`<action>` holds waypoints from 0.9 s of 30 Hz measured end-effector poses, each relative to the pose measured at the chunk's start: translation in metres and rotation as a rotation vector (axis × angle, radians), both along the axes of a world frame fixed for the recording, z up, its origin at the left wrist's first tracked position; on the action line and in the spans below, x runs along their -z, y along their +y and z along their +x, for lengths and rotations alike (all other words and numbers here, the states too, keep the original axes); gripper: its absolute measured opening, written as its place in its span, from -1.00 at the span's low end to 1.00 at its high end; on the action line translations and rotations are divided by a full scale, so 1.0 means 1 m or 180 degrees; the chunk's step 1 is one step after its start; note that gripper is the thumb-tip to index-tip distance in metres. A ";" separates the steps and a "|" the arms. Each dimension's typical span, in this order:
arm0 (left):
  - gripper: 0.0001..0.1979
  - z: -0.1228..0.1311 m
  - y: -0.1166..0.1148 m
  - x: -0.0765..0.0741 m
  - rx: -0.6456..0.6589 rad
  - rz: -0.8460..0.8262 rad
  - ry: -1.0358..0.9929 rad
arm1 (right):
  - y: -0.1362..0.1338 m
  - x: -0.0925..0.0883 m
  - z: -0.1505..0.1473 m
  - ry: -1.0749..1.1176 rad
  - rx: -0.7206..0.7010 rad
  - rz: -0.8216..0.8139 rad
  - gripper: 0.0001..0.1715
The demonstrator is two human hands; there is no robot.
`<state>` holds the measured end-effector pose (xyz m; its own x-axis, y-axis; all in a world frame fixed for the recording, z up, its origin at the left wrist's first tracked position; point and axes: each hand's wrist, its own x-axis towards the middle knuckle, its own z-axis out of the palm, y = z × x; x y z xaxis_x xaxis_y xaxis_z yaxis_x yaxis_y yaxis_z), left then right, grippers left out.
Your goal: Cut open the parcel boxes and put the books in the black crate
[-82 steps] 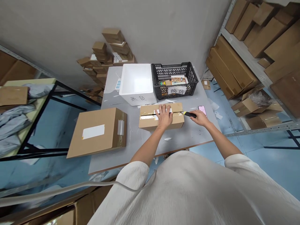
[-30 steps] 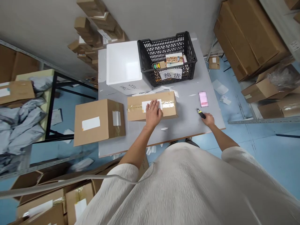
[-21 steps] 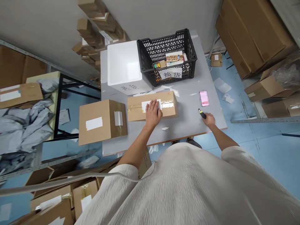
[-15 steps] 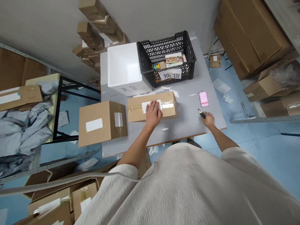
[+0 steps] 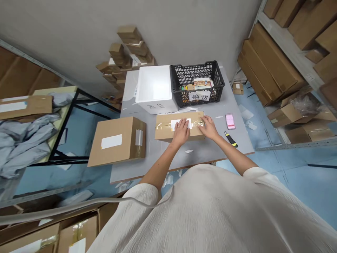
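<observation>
On the table lies a long taped cardboard box with a white label on top. My left hand rests flat across that label, fingers stretched out. At the box's right end, my right hand touches the taped top edge, its thumb and fingers apart. A black and yellow utility knife lies on the table to the right of that hand. Just beyond the knife is a phone with a pink screen, partly pixelated.
A larger cardboard box stands at the table's left. Behind are a white foam bin and a black plastic crate holding small boxes. Shelves with cartons line the right; grey parcels lie on the left rack.
My right hand has put the utility knife down on the table and moved left onto the long box's right end. My left hand stays on the label. The camera view has shifted.
</observation>
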<state>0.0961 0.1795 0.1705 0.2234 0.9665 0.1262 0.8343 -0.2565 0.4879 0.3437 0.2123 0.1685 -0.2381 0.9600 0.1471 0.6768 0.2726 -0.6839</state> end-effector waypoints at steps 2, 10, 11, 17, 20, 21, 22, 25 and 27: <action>-0.38 -0.004 -0.001 0.000 0.0070 0.0035 -0.0017 | 0.006 -0.001 -0.011 -0.0255 0.0067 -0.0037 -0.22; -0.44 -0.064 -0.009 -0.005 -0.0259 0.0056 -0.0051 | 0.015 0.000 -0.006 -0.0611 0.0128 -0.0056 -0.21; -0.44 -0.075 -0.009 -0.006 -0.0404 0.0060 -0.0054 | 0.014 0.001 -0.005 -0.0588 0.0131 -0.0044 -0.22; -0.43 -0.104 -0.002 -0.009 -0.0828 -0.0055 -0.0311 | 0.010 0.004 -0.004 -0.0323 0.0213 -0.0040 -0.19; -0.42 -0.098 -0.003 -0.009 -0.1045 -0.0100 -0.0514 | 0.011 0.005 -0.002 -0.0288 0.0273 -0.0100 -0.16; -0.40 -0.094 -0.004 -0.009 -0.1145 -0.0115 -0.0566 | 0.011 0.005 -0.001 -0.0280 0.0287 -0.0109 -0.16; -0.38 -0.091 -0.007 -0.009 -0.1226 -0.0130 -0.0604 | 0.011 0.004 0.001 -0.0267 0.0295 -0.0110 -0.16; -0.33 -0.081 -0.017 -0.008 -0.1285 -0.0154 -0.0635 | 0.011 0.002 0.006 -0.0218 0.0288 -0.0077 -0.18; -0.30 -0.078 -0.024 -0.005 -0.1254 -0.0145 -0.0630 | 0.011 0.000 0.009 -0.0213 0.0272 -0.0042 -0.20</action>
<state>0.0181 0.1559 0.1758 -0.1875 0.9786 0.0847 0.7535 0.0880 0.6515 0.3531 0.2236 0.1687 -0.1642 0.9790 0.1209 0.7415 0.2033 -0.6395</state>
